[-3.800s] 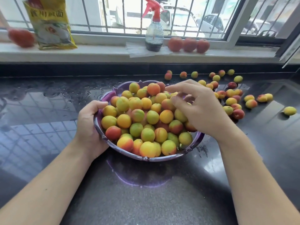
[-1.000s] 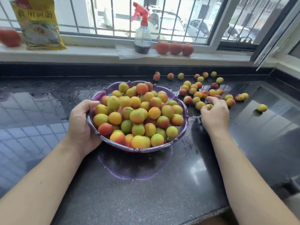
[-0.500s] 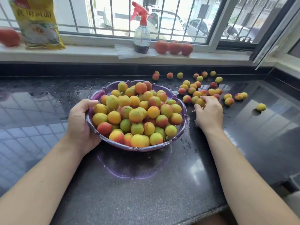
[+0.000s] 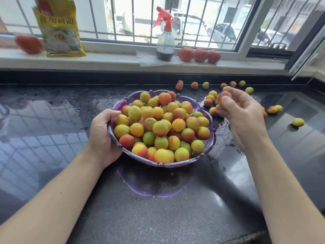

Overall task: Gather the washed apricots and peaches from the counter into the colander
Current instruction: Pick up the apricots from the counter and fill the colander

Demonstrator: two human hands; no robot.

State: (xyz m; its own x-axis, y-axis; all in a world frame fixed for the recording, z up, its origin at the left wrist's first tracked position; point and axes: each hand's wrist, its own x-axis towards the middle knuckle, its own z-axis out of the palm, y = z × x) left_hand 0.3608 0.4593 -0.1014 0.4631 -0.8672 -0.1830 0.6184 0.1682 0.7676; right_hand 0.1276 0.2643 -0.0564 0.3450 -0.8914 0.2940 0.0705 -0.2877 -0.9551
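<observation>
Dark wet stone bench under a barred window, with the purple colander as my landmark in the middle. Task looks mostly done: colander heaped above its rim with fruit, yellow-orange with red blush. I can't tell apricot from peach at this size. Pile is crowded, so I'd judge new pieces could roll off the top.

My left hand grips the colander's left rim, fingers curled over the edge, thumb on the inside near the fruit, steadying it. My right hand is raised just right of the colander's far rim, fingers curled around a small handful of fruit; one reddish piece shows at the fingertips, blurred. How many are in the hand I can't tell. It hangs beside the colander, not over the pile yet.

Left to do: loose fruit scattered on the bench right of and behind the colander. A row lies along the back edge, some sit close to the right rim partly hidden by my hand, a pair lies farther right, and one yellow single is farthest right. Roughly fifteen to twenty visible.

Behind the colander on the sill: spray bottle, three tomatoes, yellow packet, another tomato far left. None of these belong in the colander.
</observation>
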